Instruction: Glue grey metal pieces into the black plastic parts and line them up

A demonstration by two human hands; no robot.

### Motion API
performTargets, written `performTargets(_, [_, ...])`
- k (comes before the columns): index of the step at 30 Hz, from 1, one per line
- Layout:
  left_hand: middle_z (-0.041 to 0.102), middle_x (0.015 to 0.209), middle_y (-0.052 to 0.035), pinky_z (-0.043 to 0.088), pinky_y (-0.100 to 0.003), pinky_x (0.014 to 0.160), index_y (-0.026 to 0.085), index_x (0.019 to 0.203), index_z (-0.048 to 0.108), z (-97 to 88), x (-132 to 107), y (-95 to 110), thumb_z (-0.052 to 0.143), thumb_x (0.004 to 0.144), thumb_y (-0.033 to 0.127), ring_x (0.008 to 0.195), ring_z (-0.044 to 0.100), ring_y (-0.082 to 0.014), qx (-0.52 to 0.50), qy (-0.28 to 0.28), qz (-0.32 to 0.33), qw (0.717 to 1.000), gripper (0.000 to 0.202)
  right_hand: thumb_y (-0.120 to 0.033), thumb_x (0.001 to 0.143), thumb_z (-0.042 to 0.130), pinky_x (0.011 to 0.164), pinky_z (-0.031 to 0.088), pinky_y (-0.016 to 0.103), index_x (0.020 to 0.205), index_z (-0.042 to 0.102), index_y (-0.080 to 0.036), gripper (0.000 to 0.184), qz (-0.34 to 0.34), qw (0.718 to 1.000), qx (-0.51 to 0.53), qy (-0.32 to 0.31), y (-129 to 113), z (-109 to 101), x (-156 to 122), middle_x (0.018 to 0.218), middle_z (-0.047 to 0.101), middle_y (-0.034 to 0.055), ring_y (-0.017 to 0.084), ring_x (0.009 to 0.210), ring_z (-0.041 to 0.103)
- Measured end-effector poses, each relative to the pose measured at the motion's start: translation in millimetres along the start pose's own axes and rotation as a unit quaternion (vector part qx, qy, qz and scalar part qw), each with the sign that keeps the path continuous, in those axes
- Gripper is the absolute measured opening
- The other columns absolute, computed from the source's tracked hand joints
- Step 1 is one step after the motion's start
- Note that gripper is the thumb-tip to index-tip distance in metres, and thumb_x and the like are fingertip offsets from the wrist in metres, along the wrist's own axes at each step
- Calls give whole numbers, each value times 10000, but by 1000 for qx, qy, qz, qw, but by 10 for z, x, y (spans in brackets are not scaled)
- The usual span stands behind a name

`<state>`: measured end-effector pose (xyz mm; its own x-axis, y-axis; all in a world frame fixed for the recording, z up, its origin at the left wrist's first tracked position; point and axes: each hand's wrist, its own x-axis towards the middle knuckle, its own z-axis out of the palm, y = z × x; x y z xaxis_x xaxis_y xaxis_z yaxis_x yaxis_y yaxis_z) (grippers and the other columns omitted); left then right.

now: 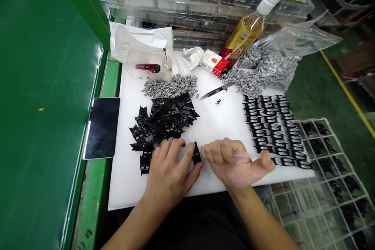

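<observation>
My left hand (pixel 168 168) is closed on a small black plastic part (pixel 196 153), held upright on the white board between thumb and index finger. In my right hand (pixel 231 160) is a slender translucent tube (pixel 246 155), which looks like a syringe. The fingers wrap around it, and the thumb lies at its outer end. Its tip, hidden by the fingers, points toward the black part. Just beyond my left hand is a heap of black plastic parts (pixel 170 117). Tweezers (pixel 216 90) lie farther back, beside a pile of small grey clips (pixel 171 86).
Rows of black parts with grey clips (pixel 266 125) cover the board's right side. Behind stand a yellow-labelled bottle (pixel 243 35), a bag of grey clips (pixel 272 62), a cigarette box (pixel 215 61) and a red cutter (pixel 148 68). A tablet (pixel 102 128) lies left; a compartment tray (pixel 328 179) sits lower right.
</observation>
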<state>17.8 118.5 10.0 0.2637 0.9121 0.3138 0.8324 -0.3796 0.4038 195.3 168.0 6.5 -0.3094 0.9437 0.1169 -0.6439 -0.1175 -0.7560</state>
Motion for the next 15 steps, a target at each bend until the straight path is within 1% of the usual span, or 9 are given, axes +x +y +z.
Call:
performTargets(4, [663, 1183, -147, 418, -399, 764, 137, 1305, 686, -3, -11, 2, 674, 1008, 381, 949, 563, -279, -5, -14, -6, 1000, 384, -846, 866, 377, 551, 223, 361, 611, 353, -255, 644, -8, 999, -26, -18, 37, 14, -31, 499, 200, -63, 131, 460, 180])
performTargets(7, [664, 1201, -151, 419, -407, 768, 136, 1311, 684, -2, -14, 0, 650, 1018, 365, 969, 568, -289, -6, -14, -5, 1000, 373, -821, 873, 448, 566, 198, 356, 603, 365, -258, 630, -8, 997, -64, -30, 51, 50, -55, 512, 220, -53, 141, 475, 203])
performTargets(9, [663, 1216, -154, 424, -414, 772, 137, 1317, 683, -4, -13, -1, 642, 1020, 358, 975, 570, -293, -7, -16, -6, 1000, 372, -827, 877, 460, 574, 195, 358, 607, 375, -260, 634, -6, 996, -81, -37, 34, 62, -66, 523, 226, -50, 148, 483, 216])
performTargets(11, [661, 1219, -153, 435, -419, 780, 141, 1325, 680, -10, -10, 0, 648, 1012, 357, 971, 572, -291, -9, -20, -8, 1000, 381, -882, 877, 397, 572, 214, 364, 629, 368, -259, 672, -15, 996, -82, -24, -3, 50, -71, 538, 212, -56, 147, 489, 207])
performTargets(13, [661, 1217, -147, 444, -420, 783, 149, 1332, 677, -20, -8, 2, 658, 1003, 357, 968, 575, -288, -12, -24, -8, 1000, 391, -933, 875, 326, 570, 233, 367, 649, 355, -255, 715, -21, 996, -81, 10, -48, 28, -68, 549, 195, -66, 142, 497, 193])
performTargets(14, [661, 1213, -144, 446, -419, 782, 154, 1330, 678, -25, -8, 2, 660, 1001, 359, 966, 576, -286, -14, -24, -9, 1000, 388, -936, 880, 329, 573, 240, 368, 652, 362, -253, 721, -15, 996, -84, 25, -71, 20, -65, 551, 203, -67, 142, 503, 200])
performTargets(15, [661, 1209, -140, 448, -418, 782, 159, 1324, 681, -29, -8, 2, 661, 1002, 361, 965, 576, -285, -15, -25, -10, 1000, 381, -923, 884, 371, 578, 243, 368, 648, 378, -251, 713, -5, 995, -91, 32, -92, 17, -61, 550, 223, -65, 143, 509, 214])
